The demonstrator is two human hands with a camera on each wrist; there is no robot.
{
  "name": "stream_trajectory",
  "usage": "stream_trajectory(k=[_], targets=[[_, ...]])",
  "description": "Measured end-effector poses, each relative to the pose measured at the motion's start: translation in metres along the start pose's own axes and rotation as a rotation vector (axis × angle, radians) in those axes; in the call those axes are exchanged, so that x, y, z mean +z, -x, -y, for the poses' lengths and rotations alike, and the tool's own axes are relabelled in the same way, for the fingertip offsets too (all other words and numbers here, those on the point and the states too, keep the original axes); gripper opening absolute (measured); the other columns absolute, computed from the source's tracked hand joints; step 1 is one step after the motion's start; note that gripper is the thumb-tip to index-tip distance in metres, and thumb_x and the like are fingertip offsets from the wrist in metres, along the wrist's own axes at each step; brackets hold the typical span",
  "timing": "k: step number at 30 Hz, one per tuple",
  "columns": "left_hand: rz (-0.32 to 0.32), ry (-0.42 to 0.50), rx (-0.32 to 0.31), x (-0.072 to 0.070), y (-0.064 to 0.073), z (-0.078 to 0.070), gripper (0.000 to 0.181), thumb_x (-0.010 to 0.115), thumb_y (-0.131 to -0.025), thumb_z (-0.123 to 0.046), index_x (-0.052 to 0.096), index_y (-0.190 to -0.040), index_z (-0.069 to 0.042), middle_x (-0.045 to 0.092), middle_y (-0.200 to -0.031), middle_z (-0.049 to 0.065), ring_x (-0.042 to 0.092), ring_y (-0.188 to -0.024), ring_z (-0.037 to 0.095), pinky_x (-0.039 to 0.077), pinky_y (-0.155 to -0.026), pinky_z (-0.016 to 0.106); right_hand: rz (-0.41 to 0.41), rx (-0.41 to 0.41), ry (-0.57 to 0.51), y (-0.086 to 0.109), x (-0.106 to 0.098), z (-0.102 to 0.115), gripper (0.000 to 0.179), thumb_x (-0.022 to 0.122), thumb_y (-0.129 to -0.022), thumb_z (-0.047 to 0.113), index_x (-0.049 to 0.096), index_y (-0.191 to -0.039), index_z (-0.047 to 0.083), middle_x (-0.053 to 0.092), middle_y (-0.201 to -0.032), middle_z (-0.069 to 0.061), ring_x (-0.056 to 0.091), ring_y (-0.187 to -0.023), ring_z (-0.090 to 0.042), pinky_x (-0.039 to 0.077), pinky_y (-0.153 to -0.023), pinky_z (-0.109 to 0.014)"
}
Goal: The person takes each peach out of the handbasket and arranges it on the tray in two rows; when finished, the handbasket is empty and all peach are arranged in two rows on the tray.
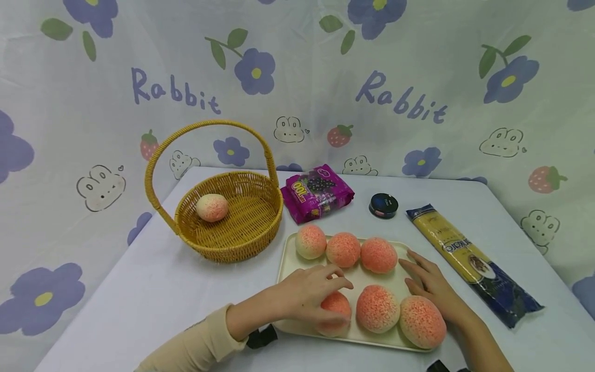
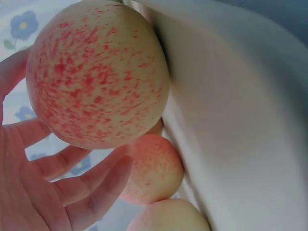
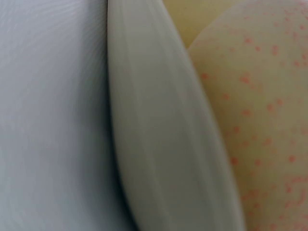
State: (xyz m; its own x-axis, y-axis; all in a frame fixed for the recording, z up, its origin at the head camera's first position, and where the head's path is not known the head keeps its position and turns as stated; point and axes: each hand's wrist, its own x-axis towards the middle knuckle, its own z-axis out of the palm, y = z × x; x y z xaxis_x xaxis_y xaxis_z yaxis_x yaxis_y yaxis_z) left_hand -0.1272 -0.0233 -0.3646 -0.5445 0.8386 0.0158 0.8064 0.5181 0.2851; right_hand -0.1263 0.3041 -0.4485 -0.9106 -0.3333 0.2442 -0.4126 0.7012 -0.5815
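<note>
A cream rectangular tray (image 1: 288, 256) holds several pinkish-red speckled peaches. My left hand (image 1: 302, 294) is around the front-left peach (image 1: 338, 307), its thumb low at the near side and other fingertips above it. In the left wrist view those fingers are spread beside the peach (image 2: 98, 77). My right hand (image 1: 429, 287) rests at the tray's right edge, fingers extended over the rim, close to the front-right peach (image 1: 423, 323). The right wrist view shows the tray's outer wall (image 3: 159, 125) and a peach (image 3: 269, 110) behind it, but no fingers.
Left of the tray stands a woven basket (image 1: 232, 253) with a tall handle and one peach (image 1: 212, 207) inside. Behind the tray lie a purple snack bag (image 1: 318, 194) and a round black tin (image 1: 383, 205). A yellow-and-blue long packet (image 1: 474, 263) lies at the right.
</note>
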Motion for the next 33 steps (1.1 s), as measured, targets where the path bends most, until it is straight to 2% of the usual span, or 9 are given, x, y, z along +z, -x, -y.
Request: stream_trajectory(k=[3,11,19,24,27,31,33], targets=[[0.002,0.012,-0.007,-0.003,0.002,0.001,0.052,0.058,-0.081,-0.056,0.052,-0.124,-0.027,0.047,-0.121,-0.008,0.049,-0.1,0.006,0.042,-0.06,0.019,0.005,0.004,0.0,-0.001,0.0,-0.001,0.04,0.055,-0.091,0.016,0.049,-0.13,0.007,0.026,-0.142,-0.023,0.023,-0.124,-0.049,0.022,-0.089,-0.068],[-0.06,-0.018,-0.035,-0.01,0.01,0.005,0.053,0.058,-0.081,-0.057,0.053,-0.123,-0.027,0.048,-0.121,-0.008,0.05,-0.09,0.006,0.04,-0.055,0.019,-0.001,-0.003,-0.004,-0.001,0.0,0.003,0.04,0.056,-0.091,0.015,0.049,-0.13,0.008,0.027,-0.142,-0.022,0.023,-0.124,-0.048,0.023,-0.089,-0.068],[-0.085,-0.006,-0.081,-0.012,0.016,0.013,0.049,0.055,-0.084,-0.054,0.051,-0.126,-0.028,0.049,-0.123,-0.009,0.054,-0.099,0.01,0.048,-0.065,0.028,-0.017,-0.026,-0.005,0.0,0.0,0.001,0.04,0.057,-0.09,0.013,0.05,-0.129,0.008,0.028,-0.142,-0.023,0.024,-0.124,-0.049,0.023,-0.087,-0.068],[-0.106,0.008,-0.107,-0.018,0.02,0.018,0.048,0.052,-0.086,-0.054,0.052,-0.126,-0.027,0.05,-0.123,-0.005,0.053,-0.105,0.013,0.049,-0.073,0.034,-0.015,-0.022,-0.012,0.0,0.001,0.0,0.04,0.056,-0.09,0.014,0.05,-0.129,0.008,0.028,-0.142,-0.023,0.023,-0.124,-0.049,0.023,-0.087,-0.069],[-0.165,-0.001,-0.108,-0.024,0.023,0.025,0.044,0.053,-0.087,-0.049,0.054,-0.123,-0.023,0.052,-0.12,-0.003,0.053,-0.103,0.014,0.049,-0.075,0.033,-0.007,-0.007,-0.01,0.0,0.001,0.0,0.04,0.056,-0.091,0.015,0.049,-0.13,0.008,0.027,-0.143,-0.022,0.023,-0.124,-0.048,0.022,-0.088,-0.069],[-0.288,-0.048,-0.122,-0.032,0.028,0.038,0.036,0.058,-0.087,-0.04,0.059,-0.116,-0.019,0.056,-0.113,-0.003,0.057,-0.092,0.011,0.049,-0.068,0.026,0.002,0.009,-0.013,0.0,0.0,0.0,0.04,0.054,-0.091,0.017,0.049,-0.13,0.008,0.026,-0.143,-0.022,0.022,-0.125,-0.048,0.022,-0.089,-0.069],[-0.328,-0.07,-0.141,-0.036,0.032,0.044,0.033,0.06,-0.086,-0.038,0.06,-0.114,-0.019,0.057,-0.11,-0.004,0.058,-0.088,0.01,0.049,-0.065,0.024,0.006,0.013,-0.014,0.0,0.0,0.0,0.041,0.054,-0.091,0.017,0.049,-0.131,0.008,0.026,-0.143,-0.022,0.022,-0.125,-0.048,0.021,-0.089,-0.069]])
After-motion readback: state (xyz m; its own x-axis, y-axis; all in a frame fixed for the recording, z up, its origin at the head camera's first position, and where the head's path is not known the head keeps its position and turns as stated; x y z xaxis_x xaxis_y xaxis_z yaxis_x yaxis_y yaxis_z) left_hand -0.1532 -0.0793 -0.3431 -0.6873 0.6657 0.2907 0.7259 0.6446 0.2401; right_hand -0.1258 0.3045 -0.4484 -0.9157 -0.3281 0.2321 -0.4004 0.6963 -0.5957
